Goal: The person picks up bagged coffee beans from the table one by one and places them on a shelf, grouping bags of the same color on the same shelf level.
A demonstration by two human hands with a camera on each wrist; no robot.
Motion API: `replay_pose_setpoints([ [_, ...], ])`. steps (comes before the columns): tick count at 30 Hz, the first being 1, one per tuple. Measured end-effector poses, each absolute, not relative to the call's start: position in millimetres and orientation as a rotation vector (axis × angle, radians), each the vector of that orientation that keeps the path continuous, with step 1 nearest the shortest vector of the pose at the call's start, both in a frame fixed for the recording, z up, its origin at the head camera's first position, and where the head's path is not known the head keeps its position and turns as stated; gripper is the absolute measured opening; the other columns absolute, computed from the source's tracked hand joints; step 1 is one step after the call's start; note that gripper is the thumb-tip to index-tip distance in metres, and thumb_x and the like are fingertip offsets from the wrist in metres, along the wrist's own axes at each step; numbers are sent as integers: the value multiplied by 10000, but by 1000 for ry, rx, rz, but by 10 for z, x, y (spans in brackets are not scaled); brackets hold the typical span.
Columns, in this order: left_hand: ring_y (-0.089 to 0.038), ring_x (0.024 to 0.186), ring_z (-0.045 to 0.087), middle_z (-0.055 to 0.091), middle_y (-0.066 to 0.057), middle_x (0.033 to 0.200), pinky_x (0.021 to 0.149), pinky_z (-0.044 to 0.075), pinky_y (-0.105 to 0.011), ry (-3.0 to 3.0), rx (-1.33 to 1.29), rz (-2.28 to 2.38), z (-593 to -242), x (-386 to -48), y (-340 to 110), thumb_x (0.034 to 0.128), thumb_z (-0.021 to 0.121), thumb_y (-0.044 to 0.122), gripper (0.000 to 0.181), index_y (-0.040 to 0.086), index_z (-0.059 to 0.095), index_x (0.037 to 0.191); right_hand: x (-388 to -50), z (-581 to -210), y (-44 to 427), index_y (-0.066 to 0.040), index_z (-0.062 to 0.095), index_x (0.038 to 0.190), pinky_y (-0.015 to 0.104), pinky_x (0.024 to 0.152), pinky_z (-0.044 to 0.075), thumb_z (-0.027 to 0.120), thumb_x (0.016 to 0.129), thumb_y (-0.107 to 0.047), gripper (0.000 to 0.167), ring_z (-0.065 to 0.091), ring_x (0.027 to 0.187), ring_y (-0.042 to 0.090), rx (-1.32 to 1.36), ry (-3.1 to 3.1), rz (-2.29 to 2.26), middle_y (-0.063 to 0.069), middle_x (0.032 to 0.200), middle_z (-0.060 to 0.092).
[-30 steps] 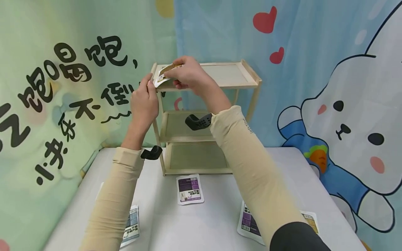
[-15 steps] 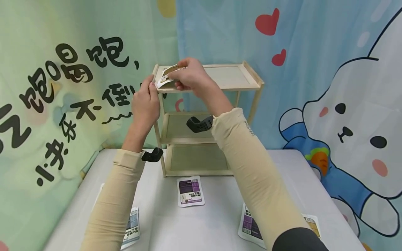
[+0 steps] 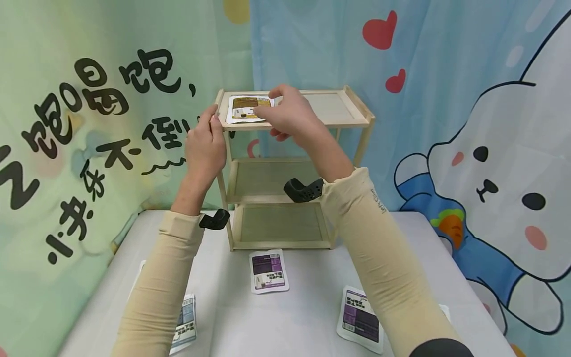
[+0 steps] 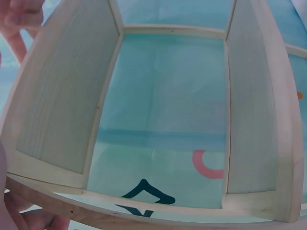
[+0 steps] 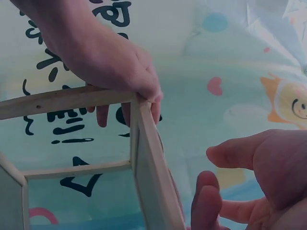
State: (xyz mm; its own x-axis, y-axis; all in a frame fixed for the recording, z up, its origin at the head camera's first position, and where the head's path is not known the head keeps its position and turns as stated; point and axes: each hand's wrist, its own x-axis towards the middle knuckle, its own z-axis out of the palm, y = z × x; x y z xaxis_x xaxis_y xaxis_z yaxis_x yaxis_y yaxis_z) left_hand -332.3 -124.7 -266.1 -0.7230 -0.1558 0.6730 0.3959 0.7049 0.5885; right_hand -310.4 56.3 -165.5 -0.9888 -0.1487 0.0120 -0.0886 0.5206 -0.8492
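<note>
A three-tier wooden shelf rack [image 3: 330, 106] stands at the table's far side. On the left of its top board lies a flat white pouch with a brown-and-gold label [image 3: 245, 102]. My left hand [image 3: 205, 144] grips the rack's top left corner; the right wrist view shows the thumb on the edge and fingers behind the side rail [image 5: 48, 103]. My right hand [image 3: 294, 114] is over the pouch's right edge with thumb and fingers apart. Nothing sits between those fingers in the right wrist view. Whether a fingertip still touches the pouch, I cannot tell.
On the white table [image 3: 308, 292] lie a purple-label pouch [image 3: 269, 271] before the rack, another purple-label pouch [image 3: 357, 317] by my right forearm, and a blue-label pouch [image 3: 185, 325] partly behind my left sleeve. Printed curtains [image 3: 308, 44] hang behind the rack.
The brown-and-gold pouch, earlier pinched and bent upward by my right hand, now lies flat on the top board. My right hand has let go and shifted right. My left hand keeps its hold.
</note>
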Motion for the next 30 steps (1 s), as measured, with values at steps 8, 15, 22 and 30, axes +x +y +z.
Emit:
replay_pose_setpoints([
  [8, -302, 650, 508, 665, -219, 1032, 585, 376, -416, -2169, -181, -966, -2640, -3331, -1242, 1060, 280, 289, 460, 106, 510, 1413, -2853, -1741, 856, -131, 495, 1366, 345, 674, 519, 620, 947, -305, 469, 609, 755, 264, -328, 2739, -1615, 59, 1310, 513],
  [15, -323, 630, 505, 636, -230, 864, 572, 369, -431, -2162, -195, -965, -2654, -3320, -1248, 1055, 295, 270, 450, 92, 522, 1401, -2593, -2072, 1282, -95, 616, 1198, 322, 569, 486, 625, 953, -275, 305, 570, 590, 230, -444, 2734, -1774, 61, 988, 603],
  [22, -318, 708, 556, 670, -214, 994, 622, 409, -424, -2172, -183, -986, -2664, -3294, -1253, 1057, 288, 290, 460, 98, 514, 1409, -2324, -2408, 1644, -35, 607, 1202, 309, 572, 462, 599, 975, -254, 315, 551, 586, 204, -457, 2722, -1765, 75, 918, 556],
  [30, -304, 650, 505, 656, -208, 929, 585, 371, -401, -2170, -205, -994, -2659, -3278, -1238, 1058, 286, 293, 462, 96, 509, 1412, -2032, -2771, 2132, -35, 608, 1211, 304, 567, 480, 595, 977, -297, 351, 559, 601, 223, -311, 2827, -1696, 129, 964, 557],
])
